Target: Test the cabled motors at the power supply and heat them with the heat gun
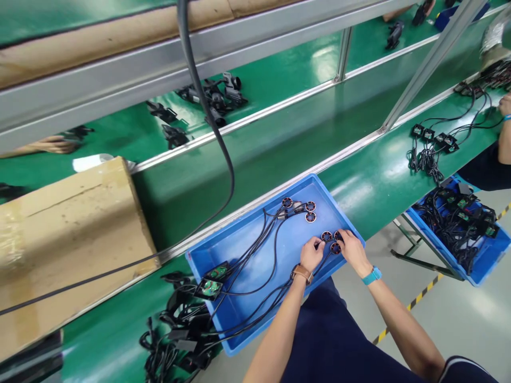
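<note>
My left hand [312, 254] is over the right half of a blue tray [255, 213], its fingers pinched on a black cable beside a round part [326, 236] with a coppery rim. My right hand [352, 249] is closed on another such round part [338, 235] near the tray's right wall. A third round part [335, 248] lies just below, between the hands. Farther back in the tray are more round parts [310, 217] on black cables [259, 239]. These cables lead to green circuit boards [210, 288] in black housings at the tray's left end.
Black cabled parts [183, 324] are heaped left of the tray. A cardboard box [75, 244] stands at far left, and a grey cable [215, 127] hangs in front. To the right are boards with cables [435, 138], a second blue tray [485, 266] and a co-worker's arm [505, 133].
</note>
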Demonstrator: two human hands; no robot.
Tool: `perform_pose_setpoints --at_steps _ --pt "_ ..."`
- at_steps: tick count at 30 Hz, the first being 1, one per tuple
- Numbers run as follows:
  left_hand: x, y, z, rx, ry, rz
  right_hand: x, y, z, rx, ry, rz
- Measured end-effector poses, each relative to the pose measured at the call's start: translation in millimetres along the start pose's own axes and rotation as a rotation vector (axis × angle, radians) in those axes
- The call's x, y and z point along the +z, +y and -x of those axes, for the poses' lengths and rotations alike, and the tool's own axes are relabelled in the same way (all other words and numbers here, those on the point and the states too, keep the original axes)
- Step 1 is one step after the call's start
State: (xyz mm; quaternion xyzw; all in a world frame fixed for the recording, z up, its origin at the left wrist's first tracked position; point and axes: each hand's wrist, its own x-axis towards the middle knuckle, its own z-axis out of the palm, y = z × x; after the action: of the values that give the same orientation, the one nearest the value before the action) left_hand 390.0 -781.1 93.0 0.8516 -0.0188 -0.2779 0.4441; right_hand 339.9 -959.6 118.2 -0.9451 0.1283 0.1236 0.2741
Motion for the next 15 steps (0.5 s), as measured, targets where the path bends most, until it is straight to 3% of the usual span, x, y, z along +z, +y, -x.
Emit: perform_pose_setpoints --at_steps 5,8,10,12,15 --pt "5.9 -3.3 -8.0 -0.051 0.033 0.076 -1.4 -1.5 1.9 0.017 -0.025 -0.016" --pt "-9.8 -3.8 5.7 -0.007 0.096 0.107 -23.0 -16.2 -4.5 0.022 0.06 -0.021" --pt "-35.8 -14.3 30.5 0.048 0.177 0.136 -55.1 -42.1 -15.7 -0.039 0.256 -0.133" --pt "-70.5 -37.4 63.1 0.109 0.269 0.24 -102.2 -84.9 -29.4 -0.155 0.5 -0.282" --pt "-133.9 -82.1 104.3 0.089 0.596 0.466 -187.9 -174.0 -46.9 -0.363 0.845 -0.425"
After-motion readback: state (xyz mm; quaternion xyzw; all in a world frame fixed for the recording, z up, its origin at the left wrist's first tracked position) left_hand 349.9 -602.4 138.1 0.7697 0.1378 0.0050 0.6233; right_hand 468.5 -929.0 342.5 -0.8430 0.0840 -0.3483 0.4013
